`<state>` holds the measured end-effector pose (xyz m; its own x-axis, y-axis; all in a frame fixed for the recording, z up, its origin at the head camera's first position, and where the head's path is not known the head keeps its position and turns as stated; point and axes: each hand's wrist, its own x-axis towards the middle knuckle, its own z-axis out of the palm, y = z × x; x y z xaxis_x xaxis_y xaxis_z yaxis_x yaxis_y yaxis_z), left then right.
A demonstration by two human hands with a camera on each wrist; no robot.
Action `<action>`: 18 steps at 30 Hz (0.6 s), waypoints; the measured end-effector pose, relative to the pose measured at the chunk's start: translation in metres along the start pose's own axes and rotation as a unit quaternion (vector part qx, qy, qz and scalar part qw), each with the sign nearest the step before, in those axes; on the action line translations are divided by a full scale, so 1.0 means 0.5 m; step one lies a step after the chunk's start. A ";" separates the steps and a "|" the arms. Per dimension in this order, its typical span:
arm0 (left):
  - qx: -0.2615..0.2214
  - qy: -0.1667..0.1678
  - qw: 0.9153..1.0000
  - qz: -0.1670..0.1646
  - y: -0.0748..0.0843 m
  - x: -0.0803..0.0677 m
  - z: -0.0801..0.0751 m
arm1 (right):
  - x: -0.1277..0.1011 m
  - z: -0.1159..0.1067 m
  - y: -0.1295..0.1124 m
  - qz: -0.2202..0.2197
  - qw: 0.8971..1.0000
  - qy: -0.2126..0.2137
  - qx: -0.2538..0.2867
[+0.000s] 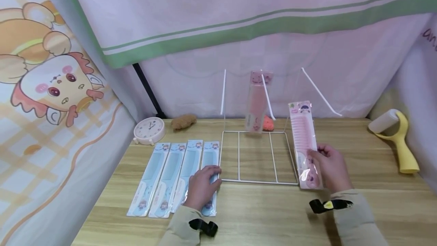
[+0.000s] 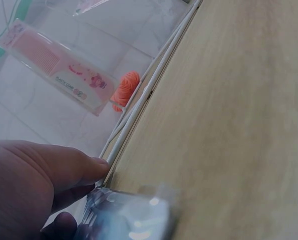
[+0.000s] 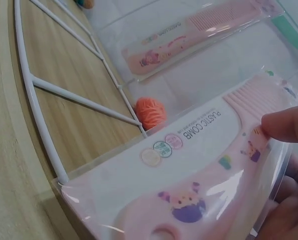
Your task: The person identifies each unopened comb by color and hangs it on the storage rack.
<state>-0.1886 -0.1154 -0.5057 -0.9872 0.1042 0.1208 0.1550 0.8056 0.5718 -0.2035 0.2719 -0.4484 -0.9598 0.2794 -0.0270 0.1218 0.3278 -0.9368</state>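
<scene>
My right hand (image 1: 332, 166) pinches a packaged pink plastic comb (image 1: 304, 136) by its lower right edge. It is held upright beside the right side of a white wire display rack (image 1: 259, 182). In the right wrist view, the thumb lies on the front of the comb's clear sleeve (image 3: 204, 165). My left hand (image 1: 203, 187) grips the rack's front left corner with its fingertips, above the nearest blue packaged comb (image 1: 210, 155). Another packaged pink comb (image 1: 255, 103) hangs from the rack's middle prong; the left prong (image 1: 223, 92) and right prong (image 1: 321, 91) bear nothing.
Several blue packaged combs (image 1: 158, 174) lie side by side left of the rack. A pink round clock (image 1: 149, 130), a brown lump (image 1: 183, 122) and an orange yarn-like bundle (image 1: 268, 123) stand along the back. A yellow-handled roller (image 1: 404, 151) lies far right. Curtains close the back.
</scene>
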 end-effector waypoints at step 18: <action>-0.001 -0.002 1.000 -0.001 -0.001 0.001 0.002 | -0.024 0.034 0.001 -0.075 0.995 -0.059 0.042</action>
<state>-0.1891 -0.1152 -0.5066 -0.9876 0.1057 0.1164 0.1538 0.8050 0.5731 -0.1963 0.2537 -0.4545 -0.9890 0.1245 0.0793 -0.0416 0.2805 -0.9589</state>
